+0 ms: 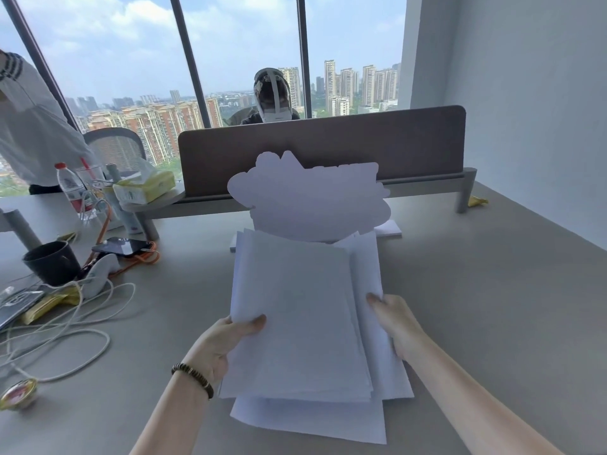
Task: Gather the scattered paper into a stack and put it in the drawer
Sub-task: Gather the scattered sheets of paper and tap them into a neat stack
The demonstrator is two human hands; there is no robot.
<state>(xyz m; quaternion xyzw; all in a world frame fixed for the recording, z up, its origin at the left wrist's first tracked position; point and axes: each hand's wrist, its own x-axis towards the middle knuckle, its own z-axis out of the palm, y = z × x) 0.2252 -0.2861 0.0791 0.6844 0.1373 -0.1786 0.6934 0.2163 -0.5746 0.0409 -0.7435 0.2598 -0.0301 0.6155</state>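
Observation:
A loose stack of white paper sheets (295, 310) is held above the grey desk (476, 307), its sheets fanned and uneven at the near and right edges. My left hand (223, 343) grips the stack's left edge, thumb on top. On the right edge, my right hand (394, 320) holds the stack with fingers under the sheets. A pale blurred patch hides whatever lies behind the stack's far end. Another white sheet (389, 228) lies flat on the desk beyond. No drawer is in view.
At the left lie white cables (65, 326), a dark mug (52, 262), a phone (123, 246), a water bottle (70, 188) and a tissue pack (144, 187). A brown divider (328, 149) bounds the desk's far edge; a person sits behind it, another stands at far left.

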